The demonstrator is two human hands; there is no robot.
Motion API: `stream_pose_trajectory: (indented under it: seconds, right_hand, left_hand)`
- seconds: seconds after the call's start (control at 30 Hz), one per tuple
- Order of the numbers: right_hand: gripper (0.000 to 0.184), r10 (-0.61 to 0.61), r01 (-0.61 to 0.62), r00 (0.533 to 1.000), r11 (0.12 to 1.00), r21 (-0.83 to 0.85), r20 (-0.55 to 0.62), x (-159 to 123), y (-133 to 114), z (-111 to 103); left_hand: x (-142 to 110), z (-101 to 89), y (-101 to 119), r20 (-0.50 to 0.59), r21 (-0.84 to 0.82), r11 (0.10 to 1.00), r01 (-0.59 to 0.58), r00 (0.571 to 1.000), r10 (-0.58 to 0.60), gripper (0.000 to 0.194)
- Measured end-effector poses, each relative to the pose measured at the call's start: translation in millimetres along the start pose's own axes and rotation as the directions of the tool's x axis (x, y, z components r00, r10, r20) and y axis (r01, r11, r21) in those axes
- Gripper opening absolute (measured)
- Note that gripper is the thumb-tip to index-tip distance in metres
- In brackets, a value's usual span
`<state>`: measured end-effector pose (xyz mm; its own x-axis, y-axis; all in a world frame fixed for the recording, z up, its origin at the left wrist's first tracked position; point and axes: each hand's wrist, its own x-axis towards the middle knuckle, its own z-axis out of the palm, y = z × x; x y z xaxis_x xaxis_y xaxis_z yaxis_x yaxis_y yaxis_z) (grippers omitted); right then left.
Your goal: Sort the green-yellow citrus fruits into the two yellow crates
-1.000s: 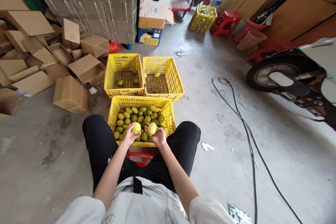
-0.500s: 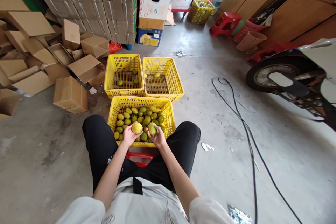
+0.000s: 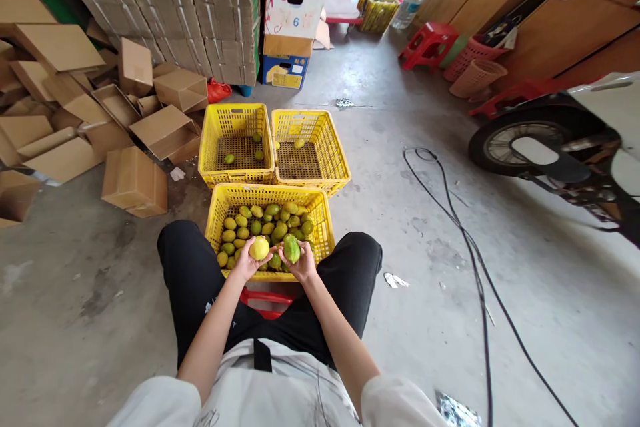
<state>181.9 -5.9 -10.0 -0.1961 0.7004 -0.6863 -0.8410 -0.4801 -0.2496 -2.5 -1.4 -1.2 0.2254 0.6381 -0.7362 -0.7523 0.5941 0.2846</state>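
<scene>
My left hand (image 3: 245, 263) is closed around a yellow lemon (image 3: 259, 248), held over the near yellow crate (image 3: 216, 213). Beside it, my right hand (image 3: 303, 263) grips a green lemon (image 3: 291, 249). Below both hands, the near crate holds many green and yellowish lemons (image 3: 281, 231). Just behind stand two more yellow crates: the left one (image 3: 206, 147) has a few green lemons (image 3: 229, 159) in it, and the right one (image 3: 341, 159) has a couple of yellow lemons (image 3: 299, 144).
Cardboard boxes (image 3: 134, 180) are heaped on the left, below a tall stack of flattened cartons (image 3: 150, 7). A black cable (image 3: 463, 230) lies on the floor to the right, near a motorbike wheel (image 3: 510, 140). Red stools (image 3: 429, 45) stand farther back.
The lemons have turned in my fingers: the green one shows a brighter green side, and the yellow one has shifted slightly. The crates have not moved.
</scene>
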Motion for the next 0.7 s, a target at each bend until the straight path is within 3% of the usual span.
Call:
stream_pose_trajectory:
  seconds: [0.27, 0.4, 0.7]
  right_hand:
    - [0.017, 0.032, -0.033, 0.997, 0.999, 0.014, 0.070, 2.8, 0.4, -4.8]
    - [0.017, 0.021, -0.020, 0.991, 1.000, -0.008, 0.133, 3.7, 0.7, -6.3]
    - [0.017, 0.027, -0.024, 0.984, 1.000, -0.020, 0.175, 6.1, 0.4, -7.7]
  left_hand:
    - [0.3, 1.0, 2.7, -0.014, -0.076, 0.997, -0.016, 1.000, 0.014, 0.033]
    - [4.8, -0.8, 1.6, -0.054, -0.095, 0.993, -0.065, 0.997, 0.060, 0.027]
    - [12.8, -9.2, -6.5, -0.050, 0.012, 0.999, -0.045, 0.998, 0.045, 0.014]
